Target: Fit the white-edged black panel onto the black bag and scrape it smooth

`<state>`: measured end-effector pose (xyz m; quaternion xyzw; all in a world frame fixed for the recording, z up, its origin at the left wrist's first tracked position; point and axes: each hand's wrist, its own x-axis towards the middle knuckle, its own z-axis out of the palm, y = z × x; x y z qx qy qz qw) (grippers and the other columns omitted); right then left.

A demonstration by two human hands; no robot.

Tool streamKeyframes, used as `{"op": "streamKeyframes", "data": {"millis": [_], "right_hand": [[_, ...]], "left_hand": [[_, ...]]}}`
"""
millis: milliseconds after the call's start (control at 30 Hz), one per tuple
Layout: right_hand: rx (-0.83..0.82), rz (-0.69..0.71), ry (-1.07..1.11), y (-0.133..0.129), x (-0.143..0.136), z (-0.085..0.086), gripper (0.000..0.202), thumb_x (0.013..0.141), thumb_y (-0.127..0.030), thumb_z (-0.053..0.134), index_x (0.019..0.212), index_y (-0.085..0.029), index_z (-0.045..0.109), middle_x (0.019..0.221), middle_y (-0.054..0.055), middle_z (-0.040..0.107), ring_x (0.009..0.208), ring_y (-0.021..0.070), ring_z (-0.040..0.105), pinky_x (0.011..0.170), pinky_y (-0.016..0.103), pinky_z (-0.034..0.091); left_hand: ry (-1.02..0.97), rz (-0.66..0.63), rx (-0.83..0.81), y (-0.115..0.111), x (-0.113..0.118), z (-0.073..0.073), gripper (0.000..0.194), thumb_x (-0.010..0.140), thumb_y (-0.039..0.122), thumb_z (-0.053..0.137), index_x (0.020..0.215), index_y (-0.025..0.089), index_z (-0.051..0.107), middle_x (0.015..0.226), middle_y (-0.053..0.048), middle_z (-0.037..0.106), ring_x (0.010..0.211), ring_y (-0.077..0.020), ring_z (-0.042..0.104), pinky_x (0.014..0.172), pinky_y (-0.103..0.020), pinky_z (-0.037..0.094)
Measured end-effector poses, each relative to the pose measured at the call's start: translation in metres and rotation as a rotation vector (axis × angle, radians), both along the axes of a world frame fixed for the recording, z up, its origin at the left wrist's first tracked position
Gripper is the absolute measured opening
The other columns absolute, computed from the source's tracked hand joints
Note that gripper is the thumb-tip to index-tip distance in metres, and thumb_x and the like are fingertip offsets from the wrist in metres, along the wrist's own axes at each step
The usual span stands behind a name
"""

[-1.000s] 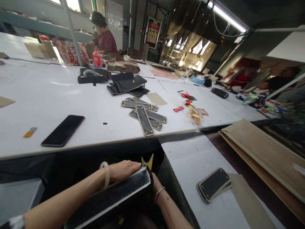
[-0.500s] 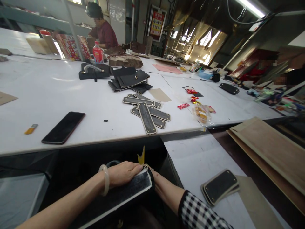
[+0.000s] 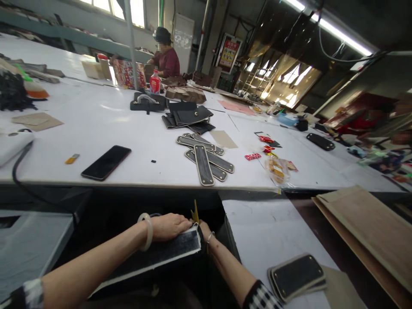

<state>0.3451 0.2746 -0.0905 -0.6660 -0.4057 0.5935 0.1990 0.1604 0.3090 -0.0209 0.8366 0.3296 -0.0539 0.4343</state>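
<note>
Down in the dark gap below the bench edge, the person's left hand [image 3: 169,226] lies flat, palm down, on the far end of a long black panel [image 3: 161,253] with a pale border. The panel's long axis runs from the person's lap on the near left up and away to the right, its far end pointing toward the bench. The right hand [image 3: 203,226] sits at that same far end, mostly hidden behind the panel, so I cannot tell whether it grips or only steadies it. A yellow tool tip [image 3: 195,213] pokes up just beyond the fingers of both hands.

The white bench [image 3: 64,146] stretches broad and long. On it lie a black phone [image 3: 106,162], a fan of black straps with tan edges [image 3: 206,154], a stack of folded dark leather pieces [image 3: 188,116] and some sweet wrappers [image 3: 257,150]. A lower white board to the right carries a small stack of rounded black pads [image 3: 298,277], with wooden boards [image 3: 367,227] beside it. Far down the bench another person [image 3: 164,58] works beneath high windows; the room looks like a workshop.
</note>
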Motion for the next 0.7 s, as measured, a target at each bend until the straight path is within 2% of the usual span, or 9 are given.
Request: {"op": "streamKeyframes", "data": {"millis": [100, 167, 267, 333, 433, 500, 567, 633, 700], "right_hand": [[-0.043, 0.062, 0.024, -0.002, 0.031, 0.016, 0.050, 0.092, -0.062, 0.037, 0.096, -0.016, 0.054, 0.065, -0.004, 0.054, 0.044, 0.0077, 0.046, 0.047, 0.023, 0.044], [-0.068, 0.166, 0.077, -0.013, 0.056, 0.034, 0.063, 0.082, -0.076, 0.032, 0.089, -0.017, 0.052, 0.057, -0.005, 0.052, 0.041, 0.0081, 0.044, 0.045, 0.024, 0.043], [-0.159, 0.395, 0.099, -0.026, 0.079, 0.058, 0.068, 0.065, -0.082, 0.046, 0.075, -0.016, 0.054, 0.056, 0.004, 0.059, 0.042, 0.0150, 0.053, 0.043, 0.028, 0.045], [-0.150, 0.495, 0.028, -0.027, 0.079, 0.065, 0.063, 0.064, -0.076, 0.055, 0.078, -0.014, 0.057, 0.060, 0.007, 0.062, 0.045, 0.0179, 0.057, 0.043, 0.028, 0.043], [0.083, 0.506, -0.218, -0.014, 0.068, 0.066, 0.050, 0.076, -0.067, 0.050, 0.081, -0.017, 0.055, 0.071, 0.005, 0.063, 0.058, 0.0168, 0.058, 0.052, 0.026, 0.040], [0.279, 0.491, -0.440, -0.004, 0.060, 0.066, 0.047, 0.087, -0.060, 0.036, 0.070, -0.019, 0.050, 0.070, 0.005, 0.061, 0.065, 0.0175, 0.056, 0.057, 0.027, 0.034], [0.427, 0.512, -0.640, 0.004, 0.052, 0.070, 0.050, 0.093, -0.053, 0.028, 0.062, -0.019, 0.047, 0.065, 0.007, 0.059, 0.066, 0.0192, 0.055, 0.059, 0.030, 0.028], [0.532, 0.578, -0.774, 0.011, 0.046, 0.075, 0.050, 0.095, -0.049, 0.028, 0.062, -0.019, 0.050, 0.065, 0.007, 0.061, 0.066, 0.0197, 0.056, 0.059, 0.031, 0.024], [0.612, 0.671, -0.855, 0.018, 0.040, 0.080, 0.049, 0.096, -0.047, 0.031, 0.063, -0.019, 0.054, 0.067, 0.007, 0.065, 0.066, 0.0193, 0.058, 0.058, 0.031, 0.021]], "left_hand": [[0.000, 0.039, -0.023, -0.001, -0.001, 0.002, 0.042, 0.094, 0.038, 0.027, 0.101, 0.020, 0.065, 0.109, -0.008, 0.067, 0.098, -0.0227, 0.061, 0.089, -0.031, 0.043], [-0.008, 0.075, -0.051, 0.000, -0.001, 0.004, 0.046, 0.095, 0.042, 0.026, 0.100, 0.021, 0.067, 0.109, -0.008, 0.068, 0.098, -0.0241, 0.062, 0.089, -0.033, 0.043], [-0.024, 0.134, -0.101, 0.000, -0.002, 0.005, 0.048, 0.093, 0.049, 0.028, 0.113, 0.025, 0.065, 0.118, -0.007, 0.066, 0.108, -0.0257, 0.060, 0.094, -0.034, 0.041], [-0.024, 0.182, -0.126, 0.000, -0.003, 0.004, 0.050, 0.092, 0.051, 0.032, 0.128, 0.026, 0.055, 0.123, -0.007, 0.064, 0.112, -0.0262, 0.058, 0.095, -0.034, 0.040], [-0.013, 0.244, -0.152, -0.002, -0.004, 0.004, 0.063, 0.090, 0.051, 0.035, 0.146, 0.023, 0.030, 0.114, -0.009, 0.067, 0.101, -0.0256, 0.063, 0.087, -0.034, 0.044], [-0.014, 0.264, -0.170, -0.003, -0.004, 0.004, 0.071, 0.090, 0.049, 0.036, 0.151, 0.021, 0.011, 0.107, -0.007, 0.069, 0.093, -0.0243, 0.065, 0.084, -0.033, 0.045], [-0.038, 0.273, -0.199, -0.004, -0.005, 0.005, 0.078, 0.090, 0.047, 0.037, 0.150, 0.021, -0.005, 0.106, -0.005, 0.070, 0.094, -0.0235, 0.065, 0.087, -0.033, 0.043], [-0.089, 0.277, -0.236, -0.003, -0.004, 0.006, 0.083, 0.090, 0.043, 0.040, 0.149, 0.022, -0.014, 0.112, -0.003, 0.069, 0.101, -0.0226, 0.063, 0.093, -0.032, 0.041], [-0.124, 0.288, -0.254, -0.002, -0.004, 0.008, 0.085, 0.089, 0.040, 0.043, 0.148, 0.023, -0.015, 0.123, -0.003, 0.064, 0.112, -0.0221, 0.059, 0.100, -0.032, 0.037]]}}
